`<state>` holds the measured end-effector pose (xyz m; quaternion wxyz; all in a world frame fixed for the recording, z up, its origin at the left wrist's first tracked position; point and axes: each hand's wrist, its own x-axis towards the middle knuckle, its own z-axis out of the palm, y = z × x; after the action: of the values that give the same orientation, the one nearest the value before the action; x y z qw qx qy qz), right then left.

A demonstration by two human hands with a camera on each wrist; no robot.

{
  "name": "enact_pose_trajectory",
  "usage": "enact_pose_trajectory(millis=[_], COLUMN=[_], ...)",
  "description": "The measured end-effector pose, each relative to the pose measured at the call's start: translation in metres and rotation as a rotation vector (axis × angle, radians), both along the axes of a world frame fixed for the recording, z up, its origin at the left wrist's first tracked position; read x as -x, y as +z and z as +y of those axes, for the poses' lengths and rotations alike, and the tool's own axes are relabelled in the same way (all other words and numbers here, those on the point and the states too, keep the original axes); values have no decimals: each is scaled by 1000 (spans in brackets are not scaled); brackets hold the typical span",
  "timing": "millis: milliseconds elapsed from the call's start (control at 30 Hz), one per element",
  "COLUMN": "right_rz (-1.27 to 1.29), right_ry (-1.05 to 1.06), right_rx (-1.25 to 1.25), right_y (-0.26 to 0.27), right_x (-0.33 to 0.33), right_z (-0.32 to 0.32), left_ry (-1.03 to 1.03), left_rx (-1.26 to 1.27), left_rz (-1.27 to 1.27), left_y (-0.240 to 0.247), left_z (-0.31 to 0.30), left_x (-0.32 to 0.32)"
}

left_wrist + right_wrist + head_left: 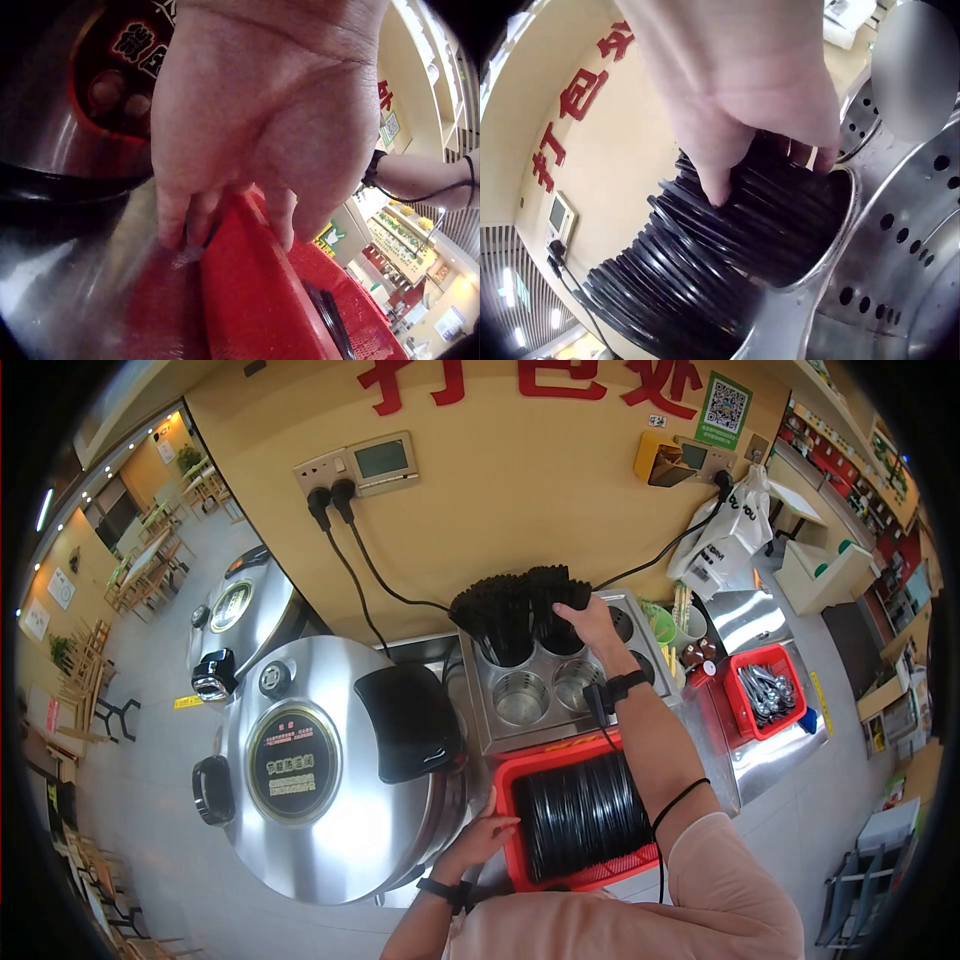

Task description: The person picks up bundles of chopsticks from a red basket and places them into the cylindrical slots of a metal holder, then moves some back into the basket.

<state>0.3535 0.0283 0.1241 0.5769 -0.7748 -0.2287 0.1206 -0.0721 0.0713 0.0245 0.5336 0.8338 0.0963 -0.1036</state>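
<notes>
My right hand (pixel 590 622) grips the upper part of a bundle of black chopsticks (pixel 787 217) that stands in a back cup of a steel holder (pixel 540 734). Fingers and thumb wrap the bundle in the right wrist view. Beside it, a second black chopstick bundle (pixel 495 622) fans out of the neighbouring cup. Two front cups (pixel 521 700) with perforated walls hold no chopsticks. My left hand (pixel 485 840) holds the left wall of a red basket (pixel 600 877), digits on both sides of it in the left wrist view. Many black chopsticks (pixel 580 815) lie in that basket.
Left of the holder stands a large steel cooker (pixel 340 850) with a black handle (pixel 212 790). A smaller red basket of spoons (pixel 768 692) is on the right. Black cables (pixel 365 580) run from wall sockets. A white plastic bag (pixel 735 530) hangs at back right.
</notes>
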Motion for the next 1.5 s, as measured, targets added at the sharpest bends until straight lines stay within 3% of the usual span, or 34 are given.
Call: enact_pose_trajectory(millis=[100,233,300,533,700,767,833,900,967,1033,1100,1267,1433,1500], right_rz=[-174,-84,-182,-243,-171,-182,-36,-34,-128,-99,116,136,342,401], right_ry=[-138,-265,-377,-291,-224,-226,-244,-263,-365,-359,-355,-431,-300,-128], right_rx=[89,135,112,-206,-413,-538,-847,-841,-633,-649,-964,-1007,-1021,-788], right_y=[3,0,-2,33,86,92,97,86,74,65,61,74,81,75], right_x=[10,12,13,9,14,15,17,11,8,2,5,29,88,118], right_z=[-3,-5,-3,-1,-23,-29,-35,-47,-61,-72,-82,-108,-144,-158], left_ry=[-4,3,1,3,30,28,26,14,12,14,11,34,42,48], left_rx=[-21,41,17,7,53,68,84,-25,-13,-3,-70,-16,-59,44], left_rz=[-95,-50,-91,-83,-31,-11,8,-108,-100,-89,-105,-59,-119,30], left_y=[-13,-13,-17,-18,-9,-7,-10,-19,-20,-20,-21,-21,-17,0], left_z=[0,1,1,0,-1,-1,-1,-2,-1,0,-1,-2,-3,-3], left_x=[0,1,1,1,1,-1,0,1,1,1,2,1,1,-2])
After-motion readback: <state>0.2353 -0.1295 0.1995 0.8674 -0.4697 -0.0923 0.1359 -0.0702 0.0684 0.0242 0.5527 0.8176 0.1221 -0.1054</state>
